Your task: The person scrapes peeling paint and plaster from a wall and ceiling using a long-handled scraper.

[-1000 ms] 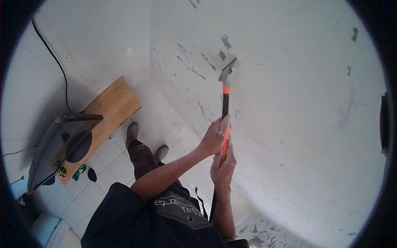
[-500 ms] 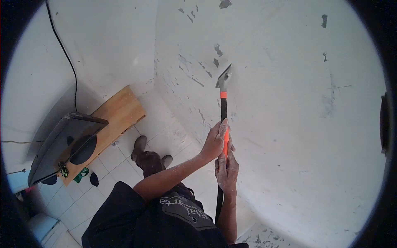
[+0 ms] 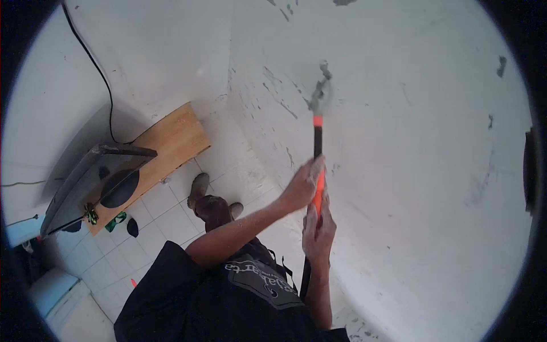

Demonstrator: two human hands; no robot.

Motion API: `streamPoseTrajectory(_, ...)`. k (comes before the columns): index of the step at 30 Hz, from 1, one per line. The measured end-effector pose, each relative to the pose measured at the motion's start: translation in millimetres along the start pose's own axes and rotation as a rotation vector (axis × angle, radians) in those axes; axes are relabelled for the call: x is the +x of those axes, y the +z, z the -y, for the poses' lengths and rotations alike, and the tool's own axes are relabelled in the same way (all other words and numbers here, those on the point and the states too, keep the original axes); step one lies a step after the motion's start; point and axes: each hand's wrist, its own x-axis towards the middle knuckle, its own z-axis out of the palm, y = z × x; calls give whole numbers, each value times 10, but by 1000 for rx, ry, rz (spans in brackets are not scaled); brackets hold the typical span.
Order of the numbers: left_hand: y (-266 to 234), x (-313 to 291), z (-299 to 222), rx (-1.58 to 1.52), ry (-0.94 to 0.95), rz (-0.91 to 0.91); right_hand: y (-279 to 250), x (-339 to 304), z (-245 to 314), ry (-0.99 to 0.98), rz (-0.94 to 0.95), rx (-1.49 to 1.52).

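Both my hands are wrapped round a long-handled scraper (image 3: 318,135) with a black and orange shaft. My left hand (image 3: 304,183) grips higher up, near the top of the orange grip. Just below it, my right hand (image 3: 319,235) closes round the lower part. Pale dust coats the fingers of both. The scraper's grey head is blurred and lies over dark patches on the white wall (image 3: 399,188). Its lower shaft runs down beside my right forearm, partly hidden by it.
At the left a wooden board or bench (image 3: 176,134) carries a dark flat screen (image 3: 91,191) with a black cable (image 3: 97,65) rising behind. Small dark and green items (image 3: 117,221) lie near white floor tiles (image 3: 162,202). A dark object (image 3: 530,171) sits at the right edge.
The scraper's head, sharp before, is now smeared by motion and overlaps the dark patches above it. The whole view has shifted, with the surroundings mostly further right. Both hands keep their grip.
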Motion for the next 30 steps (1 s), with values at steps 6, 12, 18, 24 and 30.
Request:
streamPoseTrajectory(6, -91, 104, 9, -67, -142, 57, 71, 88, 109, 59, -27, 1)
streamPoseTrajectory(12, -88, 103, -25, -150, -355, 183, 75, 115, 260, 194, -27, -18)
streamPoseTrajectory(18, -75, 153, 311, -276, -317, 61, 131, 118, 88, -27, -31, -67)
streamPoseTrajectory(24, -154, 202, 319, 408, 234, 108, 129, 169, 162, 156, -33, -49)
streamPoseTrajectory(30, -297, 258, 90, 216, -74, 155, 293, 254, 228, -206, -63, -49)
